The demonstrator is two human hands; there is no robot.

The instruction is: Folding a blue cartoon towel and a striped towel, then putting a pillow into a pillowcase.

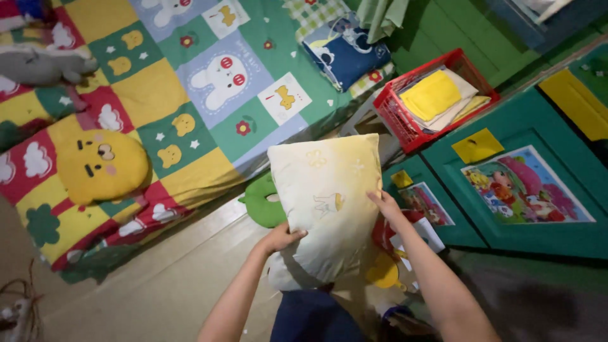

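A: Free room, taken from the pale pillow (326, 202)?

B: Bare floorboards (158, 285) lower left of it: open passage.

A: Obstacles?

B: Green round cushion (263, 204) touching its left edge. Quilted bed (190, 82) above and left, bearing a yellow face cushion (101, 166). Red basket (405, 123) of folded cloth upper right. Green cabinet (506, 221) close on the right. Toys (386, 269) crowd beneath its lower right corner.

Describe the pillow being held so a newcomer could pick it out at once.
Start from the patchwork quilt covering the bed, then look just below its lower edge. There the left hand and right hand grip a pale cream pillow, far plainer than the green cushion behind it.
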